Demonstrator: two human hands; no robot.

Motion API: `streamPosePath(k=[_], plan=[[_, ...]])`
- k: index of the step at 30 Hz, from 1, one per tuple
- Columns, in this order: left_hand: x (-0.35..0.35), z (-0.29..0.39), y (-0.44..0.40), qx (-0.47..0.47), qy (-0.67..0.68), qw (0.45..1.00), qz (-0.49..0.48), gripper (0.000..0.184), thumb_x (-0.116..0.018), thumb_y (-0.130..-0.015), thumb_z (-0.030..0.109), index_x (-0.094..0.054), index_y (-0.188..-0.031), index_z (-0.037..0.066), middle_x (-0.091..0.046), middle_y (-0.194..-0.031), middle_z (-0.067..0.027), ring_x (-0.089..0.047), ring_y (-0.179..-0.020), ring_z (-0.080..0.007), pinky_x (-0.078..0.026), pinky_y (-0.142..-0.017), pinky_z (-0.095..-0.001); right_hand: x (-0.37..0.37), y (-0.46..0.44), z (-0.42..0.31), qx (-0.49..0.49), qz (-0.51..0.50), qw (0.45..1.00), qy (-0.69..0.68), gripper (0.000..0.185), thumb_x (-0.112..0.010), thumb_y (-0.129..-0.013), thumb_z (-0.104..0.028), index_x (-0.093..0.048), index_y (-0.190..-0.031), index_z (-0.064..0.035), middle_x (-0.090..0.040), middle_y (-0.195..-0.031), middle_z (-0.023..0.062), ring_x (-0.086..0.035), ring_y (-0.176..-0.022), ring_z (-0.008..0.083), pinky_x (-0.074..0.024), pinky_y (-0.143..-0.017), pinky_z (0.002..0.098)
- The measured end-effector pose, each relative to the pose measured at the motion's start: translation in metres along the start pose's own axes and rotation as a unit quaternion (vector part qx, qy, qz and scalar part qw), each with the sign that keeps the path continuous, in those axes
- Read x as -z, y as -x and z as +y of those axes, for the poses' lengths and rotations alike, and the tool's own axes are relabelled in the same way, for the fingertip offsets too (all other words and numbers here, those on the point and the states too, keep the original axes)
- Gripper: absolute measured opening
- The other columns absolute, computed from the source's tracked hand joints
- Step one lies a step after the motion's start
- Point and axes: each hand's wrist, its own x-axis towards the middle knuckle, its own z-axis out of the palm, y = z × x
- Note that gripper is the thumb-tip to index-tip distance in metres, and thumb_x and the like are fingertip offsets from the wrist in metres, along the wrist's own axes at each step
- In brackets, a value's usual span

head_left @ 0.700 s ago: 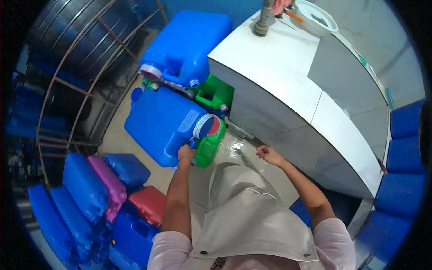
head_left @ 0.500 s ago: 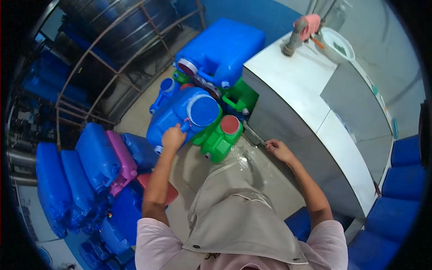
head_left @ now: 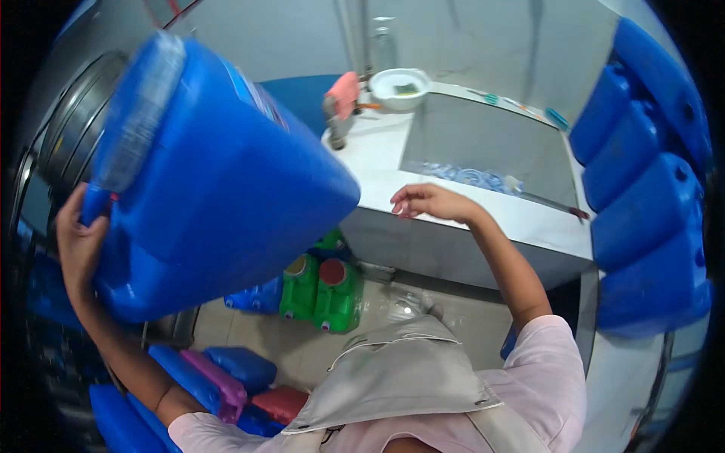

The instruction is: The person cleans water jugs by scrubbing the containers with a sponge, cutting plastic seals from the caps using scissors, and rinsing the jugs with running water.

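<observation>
The left hand point(head_left: 79, 230) grips the big blue jug point(head_left: 226, 181) up in the air; the right hand point(head_left: 434, 202) curls loosely (holding nothing). Looks like lifting; the next move needs a steady hold.

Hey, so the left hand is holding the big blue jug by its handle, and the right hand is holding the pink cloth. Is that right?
Not quite: the right hand looks empty, its fingers loosely curled. The head view shows the pink cloth apart from it, on the pipe. The left hand does hold the blue jug by its handle.
</observation>
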Motion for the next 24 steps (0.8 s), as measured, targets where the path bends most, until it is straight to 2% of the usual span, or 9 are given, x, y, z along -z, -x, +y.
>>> streamPosePath(k=[2, 3, 6, 8, 13, 18, 20, 23, 24], plan=[[-0.013, 0.022, -0.044, -0.061, 0.049, 0.996, 0.033, 0.034, -0.057, -0.082, 0.015, -0.054, -0.113, 0.001, -0.058, -0.08, -0.0049, -0.054, -0.065, -0.0101, -0.045, -0.058, -0.023, 0.038, 0.039, -0.019, 0.024, 0.083, 0.995, -0.045, 0.029, -0.05, -0.088, -0.013, -0.054, -0.114, -0.0024, -0.061, -0.105, 0.0072, -0.058, -0.094, 0.0139, -0.0458, -0.085, 0.0274], [-0.03, 0.042, -0.068, -0.037, 0.036, 0.997, 0.06, 0.035, -0.057, -0.087, 0.02, -0.054, -0.116, 0.001, -0.059, -0.08, -0.0058, -0.056, -0.067, -0.0095, -0.046, -0.06, -0.0223, 0.052, 0.062, -0.033, 0.015, 0.143, 0.988, -0.05, 0.028, -0.048, -0.088, -0.013, -0.055, -0.114, -0.0019, -0.061, -0.105, 0.0077, -0.059, -0.095, 0.0146, -0.0463, -0.085, 0.0272], [-0.107, 0.105, -0.133, -0.175, 0.027, 0.975, 0.134, 0.028, -0.056, -0.088, 0.018, -0.057, -0.113, 0.003, -0.062, -0.08, -0.005, -0.059, -0.066, -0.0145, -0.047, -0.061, -0.0282, 0.111, 0.123, -0.041, 0.052, 0.285, 0.956, -0.043, 0.028, -0.049, -0.089, -0.014, -0.054, -0.112, 0.0003, -0.061, -0.107, 0.011, -0.059, -0.097, 0.0163, -0.0463, -0.085, 0.0275], [-0.164, 0.166, -0.166, -0.226, 0.025, 0.967, 0.118, 0.024, -0.06, -0.085, 0.016, -0.059, -0.104, 0.003, -0.063, -0.081, -0.0092, -0.061, -0.074, -0.0143, -0.047, -0.063, -0.0297, 0.15, 0.161, -0.042, 0.095, 0.382, 0.917, -0.058, 0.026, -0.05, -0.089, -0.014, -0.055, -0.111, 0.0, -0.06, -0.108, 0.0119, -0.06, -0.098, 0.0179, -0.0465, -0.086, 0.0285], [-0.352, 0.321, -0.222, -0.294, 0.174, 0.94, 0.008, 0.029, -0.069, -0.072, 0.016, -0.054, -0.094, 0.006, -0.061, -0.077, -0.019, -0.06, -0.075, -0.0381, -0.046, -0.062, -0.0438, 0.237, 0.234, -0.035, 0.144, 0.566, 0.807, -0.085, 0.023, -0.048, -0.092, -0.018, -0.058, -0.105, -0.0022, -0.061, -0.106, 0.0077, -0.058, -0.095, 0.0152, -0.0464, -0.084, 0.027], [-0.545, 0.415, -0.211, -0.363, 0.186, 0.907, -0.101, 0.033, -0.071, -0.069, 0.024, -0.05, -0.086, 0.005, -0.062, -0.079, -0.0148, -0.061, -0.075, -0.0347, -0.048, -0.064, -0.0443, 0.329, 0.245, 0.01, 0.079, 0.615, 0.784, -0.006, 0.023, -0.049, -0.091, -0.019, -0.06, -0.103, -0.0037, -0.061, -0.102, 0.004, -0.058, -0.094, 0.015, -0.0445, -0.081, 0.0276], [-0.588, 0.431, -0.197, -0.358, 0.182, 0.904, -0.143, 0.033, -0.071, -0.07, 0.025, -0.05, -0.085, 0.005, -0.063, -0.079, -0.0138, -0.061, -0.074, -0.034, -0.048, -0.063, -0.0438, 0.352, 0.228, 0.026, -0.008, 0.614, 0.774, 0.155, 0.026, -0.049, -0.09, -0.022, -0.06, -0.105, -0.003, -0.062, -0.101, 0.0066, -0.058, -0.096, 0.0186, -0.0437, -0.084, 0.03], [-0.629, 0.444, -0.184, -0.358, 0.16, 0.9, -0.19, 0.033, -0.071, -0.071, 0.026, -0.05, -0.085, 0.004, -0.063, -0.078, -0.0141, -0.062, -0.074, -0.0334, -0.049, -0.062, -0.0439, 0.36, 0.188, 0.048, 0.014, 0.586, 0.761, 0.279, 0.031, -0.049, -0.09, -0.027, -0.058, -0.11, -0.0047, -0.06, -0.11, 0.0126, -0.055, -0.105, 0.0249, -0.0421, -0.089, 0.0356], [-0.634, 0.445, -0.18, -0.358, 0.169, 0.896, -0.201, 0.033, -0.07, -0.071, 0.026, -0.051, -0.085, 0.004, -0.063, -0.078, -0.014, -0.062, -0.073, -0.0333, -0.049, -0.062, -0.0436, 0.359, 0.173, 0.052, -0.021, 0.557, 0.735, 0.386, 0.034, -0.048, -0.09, -0.03, -0.058, -0.113, -0.0064, -0.056, -0.115, 0.0148, -0.052, -0.109, 0.0282, -0.04, -0.092, 0.0395]])
